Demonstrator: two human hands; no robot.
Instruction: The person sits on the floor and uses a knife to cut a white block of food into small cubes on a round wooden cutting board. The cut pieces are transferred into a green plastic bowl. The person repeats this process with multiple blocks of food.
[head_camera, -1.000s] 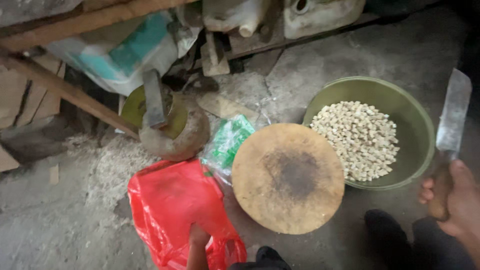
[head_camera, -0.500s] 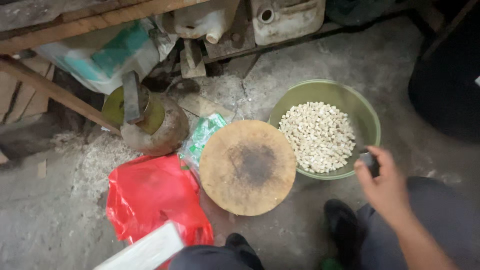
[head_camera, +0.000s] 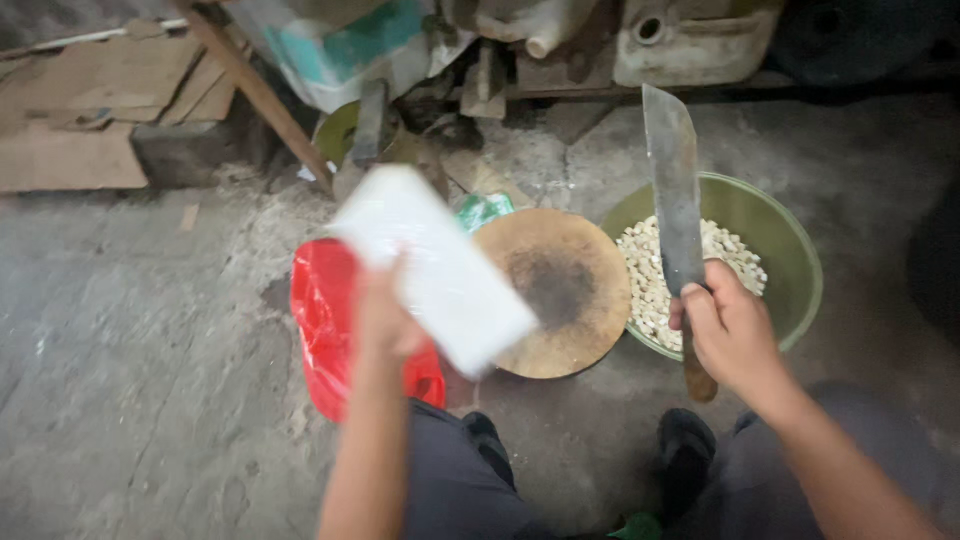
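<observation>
Here, nearest the camera, the person's dark-trousered legs and dark shoes (head_camera: 686, 445) frame the bottom of the view, with both forearms reaching forward over the concrete floor (head_camera: 150, 350).

The left hand (head_camera: 385, 320) is raised with the forearm nearly upright, its fingers closed around the lower end of a white rectangular block (head_camera: 435, 265) — blurred, so what it is made of cannot be told. The block tilts up and leftward, hanging partly over the red plastic bag (head_camera: 325, 320) on the floor and over the left edge of the round wooden chopping block (head_camera: 560, 290).

The right hand (head_camera: 730, 330) is clenched around the wooden handle of a long cleaver (head_camera: 675, 200), wrist cocked, blade pointing up and away, above the green basin.

By the look of it, this is the bringing-together step: block and blade are both in hand but neither touches the chopping block. Cutting would call for laying the white block flat on the darkened centre of the wood, with fingers clear of the edge.

Further off, the green basin (head_camera: 800, 260) holds small pale pieces (head_camera: 650, 290), just beside the chopping block. Beyond lie a green-and-white packet (head_camera: 485, 208), planks and dusty clutter.
</observation>
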